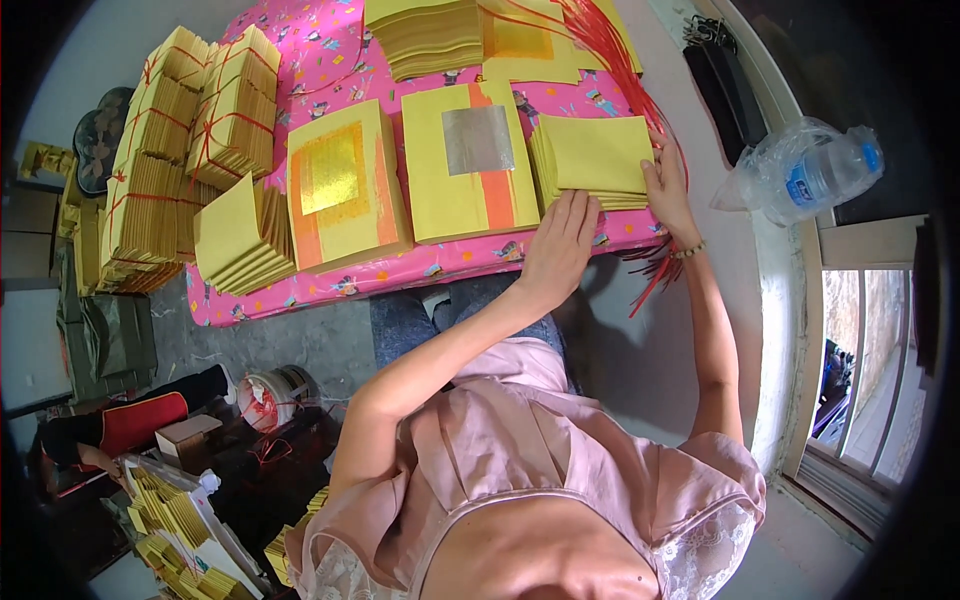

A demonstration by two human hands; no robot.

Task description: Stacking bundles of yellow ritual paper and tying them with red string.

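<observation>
A small stack of folded yellow paper [597,150] lies at the right of the table's near edge. My left hand [560,250] rests its outstretched fingertips on the stack's near edge. With its thumb over the top and its fingers round the right side, my right hand [668,190] grips the same stack. Left of it is a thick yellow paper pile with a silver square [478,141] and an orange stripe. Beside that stands another pile with a gold square [335,172]. A fanned stack of folded yellow sheets [243,238] sits farther left.
Tall bundles tied with red string [155,200] stand at the table's left. Red strands [620,50] hang along the right side of the pink patterned tablecloth [440,272]. A bottle in clear plastic [815,180] is on the right. Another person's arm [150,415] reaches over papers at lower left.
</observation>
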